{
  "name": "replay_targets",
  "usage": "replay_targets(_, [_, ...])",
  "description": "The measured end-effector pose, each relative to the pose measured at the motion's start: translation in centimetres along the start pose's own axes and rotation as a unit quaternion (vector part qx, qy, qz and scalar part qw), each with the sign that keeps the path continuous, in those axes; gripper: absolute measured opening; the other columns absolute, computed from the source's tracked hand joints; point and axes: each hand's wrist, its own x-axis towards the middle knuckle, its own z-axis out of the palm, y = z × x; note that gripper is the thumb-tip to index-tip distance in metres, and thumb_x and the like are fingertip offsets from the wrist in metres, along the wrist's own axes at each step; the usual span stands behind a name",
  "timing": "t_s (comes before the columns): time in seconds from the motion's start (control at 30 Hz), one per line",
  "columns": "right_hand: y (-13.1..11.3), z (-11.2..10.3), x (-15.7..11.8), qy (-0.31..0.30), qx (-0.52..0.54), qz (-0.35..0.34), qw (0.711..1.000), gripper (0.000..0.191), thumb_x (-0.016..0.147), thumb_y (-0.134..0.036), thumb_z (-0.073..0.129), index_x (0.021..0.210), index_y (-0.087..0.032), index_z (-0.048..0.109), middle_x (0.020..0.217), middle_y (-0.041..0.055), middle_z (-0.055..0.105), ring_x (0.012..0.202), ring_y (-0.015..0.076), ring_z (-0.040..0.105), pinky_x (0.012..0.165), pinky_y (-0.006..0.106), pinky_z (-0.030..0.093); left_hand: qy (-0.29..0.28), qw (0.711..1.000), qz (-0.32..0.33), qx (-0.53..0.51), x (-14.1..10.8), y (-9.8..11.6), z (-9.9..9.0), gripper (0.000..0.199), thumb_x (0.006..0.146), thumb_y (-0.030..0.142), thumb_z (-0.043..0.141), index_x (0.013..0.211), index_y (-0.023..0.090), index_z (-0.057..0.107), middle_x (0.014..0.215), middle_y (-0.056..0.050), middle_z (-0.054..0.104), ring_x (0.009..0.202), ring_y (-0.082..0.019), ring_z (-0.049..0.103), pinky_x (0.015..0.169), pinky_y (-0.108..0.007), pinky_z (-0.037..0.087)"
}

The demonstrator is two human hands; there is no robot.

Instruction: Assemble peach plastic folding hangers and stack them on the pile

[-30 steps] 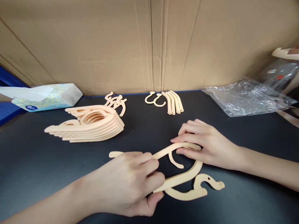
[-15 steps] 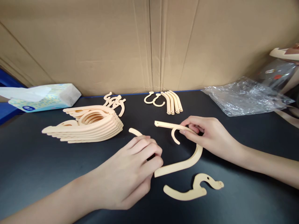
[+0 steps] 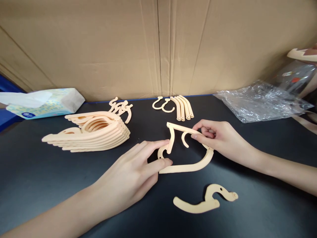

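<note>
My right hand [image 3: 218, 134] pinches a cream folding hanger [image 3: 189, 168] by its upper arm, near where the hook [image 3: 184, 140] curves inward. The hanger's lower arm bends round below. My left hand [image 3: 146, 165] is at the hanger's left side, fingers closed on a cream curved hanger piece [image 3: 171, 140]. That piece spans between the ends of the two arms; whether it is joined at either end I cannot tell. Nearer to me, a loose curved hanger piece [image 3: 198, 205] with a small hole lies flat on the black table [image 3: 138, 215].
A stack of folded hangers [image 3: 99, 140] stands at left. Behind lie several small curved pieces [image 3: 121, 108], two hooks [image 3: 157, 103] and several slim arms [image 3: 183, 108]. A tissue pack [image 3: 56, 102] sits at far left, a clear plastic bag [image 3: 257, 102] at right. Cardboard [image 3: 99, 49] walls the back.
My left hand has brought the curved piece up against the hanger, turning it so it stands between the arm ends. The hanger has shifted slightly left and its upper arm tilts more.
</note>
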Motion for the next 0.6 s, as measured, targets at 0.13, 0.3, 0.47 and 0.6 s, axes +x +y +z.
replay_targets(0.13, [0.19, -0.14, 0.11, -0.018, -0.046, -0.012, 0.999, 0.018, 0.088, -0.037, 0.057, 0.086, -0.021, 0.064, 0.056, -0.0075, 0.034, 0.049, 0.0089, 0.034, 0.047, 0.023, 0.027, 0.0, 1.0, 0.005, -0.016, 0.0, -0.15, 0.1, 0.032, 0.094, 0.007, 0.041, 0.113, 0.023, 0.06, 0.142, -0.007, 0.047, 0.107, -0.02, 0.054, 0.097, -0.037, 0.044])
replay_targets(0.3, [0.27, -0.11, 0.08, -0.006, -0.04, -0.015, 0.999, 0.02, 0.09, -0.039, 0.055, 0.089, -0.021, 0.063, 0.056, -0.0074, 0.036, 0.048, 0.0092, 0.035, 0.047, 0.023, 0.029, 0.0, 0.999, 0.019, -0.045, 0.07, -0.07, -0.12, 0.033, 0.09, 0.002, 0.038, 0.106, 0.02, 0.06, 0.138, -0.007, 0.049, 0.108, -0.019, 0.052, 0.091, -0.032, 0.044])
replay_targets(0.47, [0.08, -0.05, -0.04, 0.002, -0.04, -0.014, 0.999, 0.02, 0.09, -0.039, 0.055, 0.088, -0.021, 0.062, 0.056, -0.0075, 0.036, 0.047, 0.0092, 0.036, 0.047, 0.023, 0.03, 0.012, 0.996, 0.04, -0.085, 0.06, 0.04, -0.14, 0.03, 0.086, 0.005, 0.041, 0.103, 0.018, 0.061, 0.135, -0.01, 0.052, 0.103, -0.019, 0.053, 0.087, -0.032, 0.045])
replay_targets(0.6, [0.03, -0.02, -0.15, 0.003, -0.041, -0.012, 0.999, 0.019, 0.09, -0.039, 0.056, 0.087, -0.021, 0.062, 0.055, -0.0076, 0.037, 0.047, 0.0092, 0.037, 0.047, 0.023, 0.03, 0.032, 0.995, 0.051, -0.085, 0.16, -0.04, 0.15, 0.015, 0.089, 0.011, 0.055, 0.099, 0.018, 0.063, 0.128, -0.009, 0.056, 0.1, -0.017, 0.054, 0.088, -0.029, 0.044])
